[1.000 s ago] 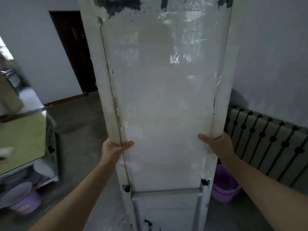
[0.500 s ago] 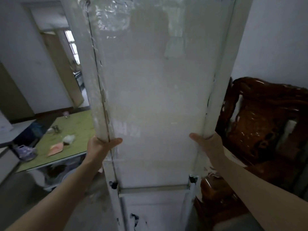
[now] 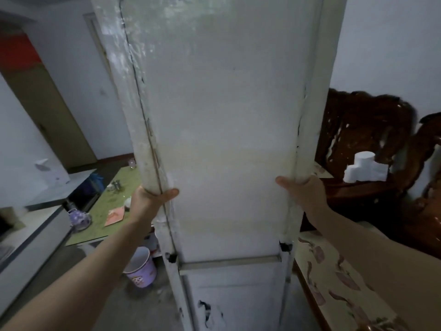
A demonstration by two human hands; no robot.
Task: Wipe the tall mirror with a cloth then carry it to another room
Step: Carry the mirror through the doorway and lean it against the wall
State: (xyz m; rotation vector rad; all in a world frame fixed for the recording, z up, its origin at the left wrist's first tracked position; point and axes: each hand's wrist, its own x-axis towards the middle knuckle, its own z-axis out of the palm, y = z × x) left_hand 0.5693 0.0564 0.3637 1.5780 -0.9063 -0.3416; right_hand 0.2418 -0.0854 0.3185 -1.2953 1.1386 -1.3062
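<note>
Tall mirror (image 3: 222, 139) in a flaking white frame, pale panel toward the wearer, held upright between green-topped table (image 3: 126, 177) and dark carved wooden chair (image 3: 358, 130); foot out of view. Left hand (image 3: 148, 201) wraps the left rail, thumb across the front; right hand (image 3: 303, 194) clasps the right rail likewise. Likely risks: panel blocks the way ahead, so its lower end could clip the purple plastic bucket (image 3: 140, 268) or the table's near edge; loose paint may let a grip slide. No legible writing; bucket print too blurred
</note>
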